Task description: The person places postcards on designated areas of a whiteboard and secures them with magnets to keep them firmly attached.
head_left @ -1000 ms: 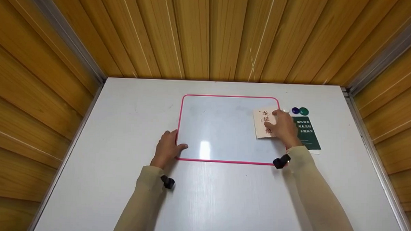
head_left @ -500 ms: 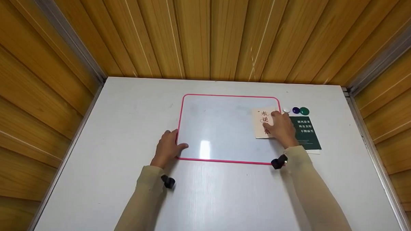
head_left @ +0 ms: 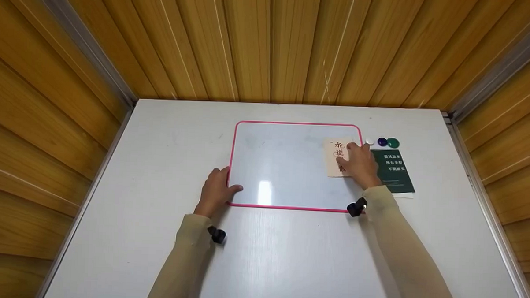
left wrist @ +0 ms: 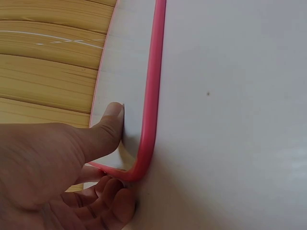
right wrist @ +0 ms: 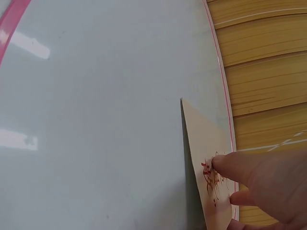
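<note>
A whiteboard [head_left: 282,163] with a pink rim lies on the white table. At its near left corner my left hand [head_left: 217,191] grips the edge, thumb on the surface; the left wrist view shows the curled fingers [left wrist: 122,206] against the outside of the rim. My right hand [head_left: 362,165] pinches a cream card [head_left: 333,162] with reddish brown Chinese characters, over the board's right side. In the right wrist view the thumb [right wrist: 230,165] presses the printed face, and the card's long edge stands up from the board with a shadow beneath.
Right of the board lies a dark green card [head_left: 397,178] with white writing, a pale sheet edge showing below it. Behind that sit round pieces: white [head_left: 369,141], purple [head_left: 382,141] and green [head_left: 393,143]. Wood-patterned walls [head_left: 290,48] enclose the table [head_left: 159,145].
My right hand has moved a little left, carrying the cream card further over the board; more of the green card shows. My left hand has stayed at the corner.
</note>
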A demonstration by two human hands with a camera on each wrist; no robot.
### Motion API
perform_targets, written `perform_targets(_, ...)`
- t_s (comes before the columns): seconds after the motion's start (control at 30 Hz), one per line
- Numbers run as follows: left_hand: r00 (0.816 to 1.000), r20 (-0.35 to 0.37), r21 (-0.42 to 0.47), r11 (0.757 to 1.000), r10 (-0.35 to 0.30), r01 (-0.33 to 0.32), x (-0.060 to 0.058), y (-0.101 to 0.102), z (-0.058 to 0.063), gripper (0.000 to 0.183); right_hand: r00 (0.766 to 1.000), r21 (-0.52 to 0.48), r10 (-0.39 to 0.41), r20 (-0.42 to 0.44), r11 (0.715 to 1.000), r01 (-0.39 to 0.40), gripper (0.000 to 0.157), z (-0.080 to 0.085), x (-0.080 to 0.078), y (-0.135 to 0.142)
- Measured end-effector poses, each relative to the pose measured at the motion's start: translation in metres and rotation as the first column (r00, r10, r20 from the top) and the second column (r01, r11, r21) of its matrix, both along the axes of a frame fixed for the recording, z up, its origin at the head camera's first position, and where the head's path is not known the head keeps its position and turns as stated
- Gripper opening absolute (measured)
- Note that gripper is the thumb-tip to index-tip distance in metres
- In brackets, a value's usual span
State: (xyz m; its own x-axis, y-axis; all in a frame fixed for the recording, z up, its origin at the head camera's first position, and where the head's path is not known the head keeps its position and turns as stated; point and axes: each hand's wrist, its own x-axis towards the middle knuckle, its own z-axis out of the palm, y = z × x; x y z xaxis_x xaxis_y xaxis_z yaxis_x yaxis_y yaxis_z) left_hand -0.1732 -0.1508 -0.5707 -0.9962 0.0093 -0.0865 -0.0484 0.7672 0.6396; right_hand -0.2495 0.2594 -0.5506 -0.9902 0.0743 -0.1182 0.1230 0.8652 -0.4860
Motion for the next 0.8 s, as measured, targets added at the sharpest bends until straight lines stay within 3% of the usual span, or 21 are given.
perform_targets(0.8,1.0,-0.01,-0.013,1.0,-0.015,0.015,0.0002,-0.0007,-0.0004,0.074,1.0,0.041,0.005,0.016,0.999,-0.006,0.056,-0.0005,0.0022,-0.0024)
